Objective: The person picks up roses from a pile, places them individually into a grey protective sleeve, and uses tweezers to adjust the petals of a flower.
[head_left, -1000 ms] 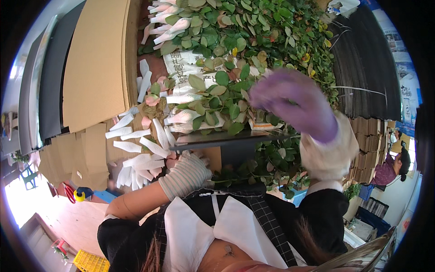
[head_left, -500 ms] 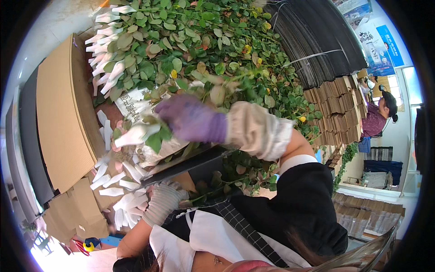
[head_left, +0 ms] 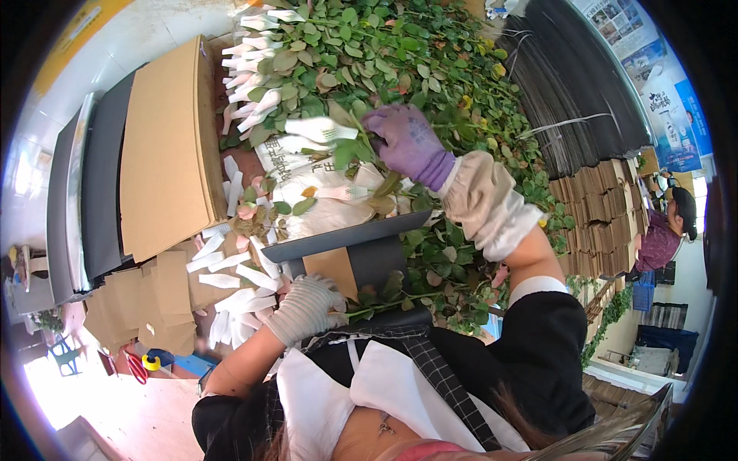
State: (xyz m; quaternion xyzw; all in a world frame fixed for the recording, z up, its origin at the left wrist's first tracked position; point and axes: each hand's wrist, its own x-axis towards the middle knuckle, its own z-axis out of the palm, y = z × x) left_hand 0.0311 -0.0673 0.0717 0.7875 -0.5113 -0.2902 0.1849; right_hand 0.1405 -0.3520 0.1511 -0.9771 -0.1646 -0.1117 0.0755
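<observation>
Rose, white-sheathed, sits just left of my right grip, which is pinching its leafy end, best lightly and clear of the heaped leaves beyond, while my left grip, closure I can't tell, is beside the black panel.

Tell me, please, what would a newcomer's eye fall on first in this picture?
First comes the large heap of green leaves, which fills the top middle of the picture. Against its near edge, the purple-gloved right hand stands out, holding a flower in a white sleeve that points to the left and looks blurred. Lower, near the person's chest, the pale-gloved left hand is at the left end of a black board.
</observation>
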